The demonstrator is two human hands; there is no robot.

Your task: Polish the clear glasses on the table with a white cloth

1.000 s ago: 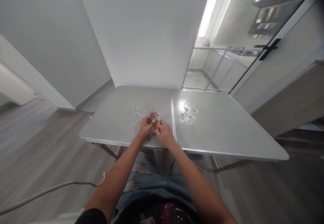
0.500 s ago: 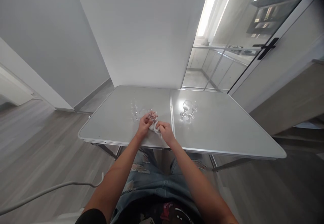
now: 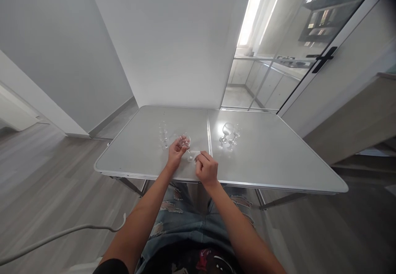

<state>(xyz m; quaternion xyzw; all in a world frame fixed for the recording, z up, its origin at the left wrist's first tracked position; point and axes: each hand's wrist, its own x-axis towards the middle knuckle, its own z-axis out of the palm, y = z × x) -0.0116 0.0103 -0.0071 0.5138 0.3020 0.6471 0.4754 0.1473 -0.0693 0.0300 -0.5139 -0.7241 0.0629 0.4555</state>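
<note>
Left hand (image 3: pixel 175 153), centre of frame: part-closed, fingers curled around the bowl of a clear stemmed glass (image 3: pixel 187 142), tilted, foot toward lower right; contact of foot with table, cannot tell.

Right hand (image 3: pixel 206 167), just right of it: closed into a loose fist, holds a small white cloth (image 3: pixel 196 154), mostly hidden, just beside the foot.

Left of centre: faint clear glassware (image 3: pixel 163 135), near the left hand, untouched; count, cannot tell.

Right of centre: round-bowled clear stemmed goblet (image 3: pixel 228 129), upright; second clear stemmed goblet (image 3: pixel 236 134), close beside; both out of hand.

Beneath: pale grey folding table with metal edging (image 3: pixel 275 158), across mid-frame.

Progress, by judgement: partway; held glass likely unfinished, not yet set down. Finished or waiting status of standing pieces: cannot tell.
</note>
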